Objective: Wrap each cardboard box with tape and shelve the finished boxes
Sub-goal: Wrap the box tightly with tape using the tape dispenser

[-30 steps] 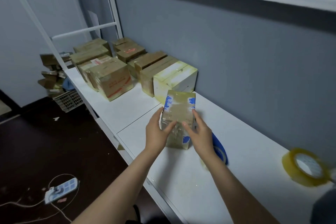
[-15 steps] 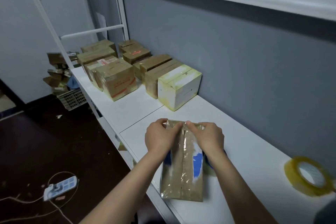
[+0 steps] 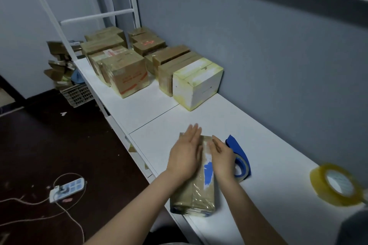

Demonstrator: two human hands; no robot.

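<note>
Down on my left I see a dark floor [image 3: 49, 145], and on it a white power strip [image 3: 67, 189] with pale blue sockets. Its light cable [image 3: 65, 213] loops round behind it and trails off toward the bottom edge. A small white scrap [image 3: 63, 113] lies farther up the floor. Near the far corner stands a grey slatted plastic crate [image 3: 76, 94], with something blue [image 3: 76, 77] just above it, though I cannot tell what. A white metal rail [image 3: 95, 18] runs across between two posts, and beside it a pale sheet of paper [image 3: 108, 4] hangs. A grey wall [image 3: 258, 55] fills the right side.
</note>
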